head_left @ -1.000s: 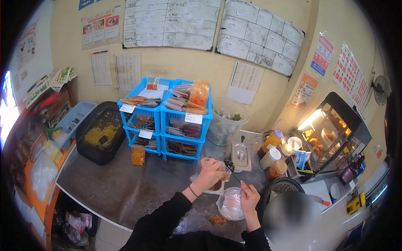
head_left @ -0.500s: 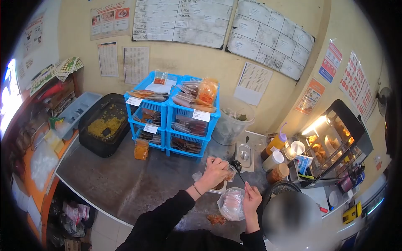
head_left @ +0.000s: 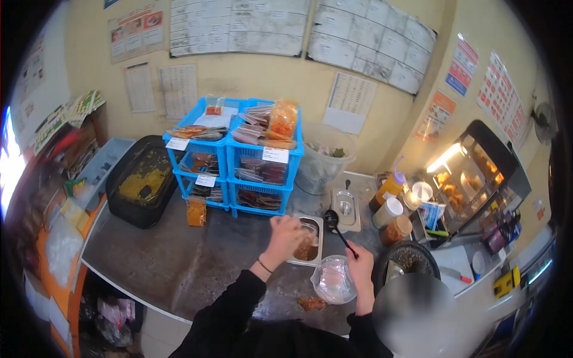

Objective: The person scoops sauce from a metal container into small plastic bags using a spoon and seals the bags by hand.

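My left hand is at the left edge of a steel container of brown food, its fingers curled round a clear plastic bag. My right hand grips the handle of a black ladle, whose bowl is up beside the container's right edge. Just left of my right hand sits a round plastic bowl with clear packets in it. Reddish food scraps lie on the table in front of the bowl.
Blue stacked baskets of packets stand at the back, beside a clear bucket and a black tray of yellow food. A lidded steel container, jars, a stone mortar and a lit food display are to the right.
My left hand has moved left and the steel container shows more. The ladle has moved away from the bag to the container's right side. The camera view has shifted.
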Demonstrator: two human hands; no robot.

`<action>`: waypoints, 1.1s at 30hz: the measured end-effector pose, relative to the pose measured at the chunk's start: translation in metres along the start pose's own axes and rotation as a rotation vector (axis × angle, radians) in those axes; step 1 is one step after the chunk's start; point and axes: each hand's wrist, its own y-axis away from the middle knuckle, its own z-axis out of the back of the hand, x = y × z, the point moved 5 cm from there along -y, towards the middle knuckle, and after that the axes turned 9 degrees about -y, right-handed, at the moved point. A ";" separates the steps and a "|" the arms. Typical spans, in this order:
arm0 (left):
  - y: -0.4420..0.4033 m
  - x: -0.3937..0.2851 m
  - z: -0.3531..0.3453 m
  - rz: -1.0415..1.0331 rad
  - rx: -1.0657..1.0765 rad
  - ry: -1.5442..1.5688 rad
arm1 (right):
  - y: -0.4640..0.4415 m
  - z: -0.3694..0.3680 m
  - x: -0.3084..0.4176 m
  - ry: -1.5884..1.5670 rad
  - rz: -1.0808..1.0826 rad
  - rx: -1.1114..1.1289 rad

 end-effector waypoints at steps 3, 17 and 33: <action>0.005 0.019 0.010 0.101 0.016 -0.022 | -0.010 -0.026 -0.002 0.306 0.044 0.165; 0.051 0.040 0.030 0.311 0.023 -0.045 | -0.005 -0.099 -0.007 0.502 -0.118 0.641; 0.050 0.011 -0.011 0.096 0.077 0.005 | 0.000 -0.008 0.017 0.171 -0.068 0.222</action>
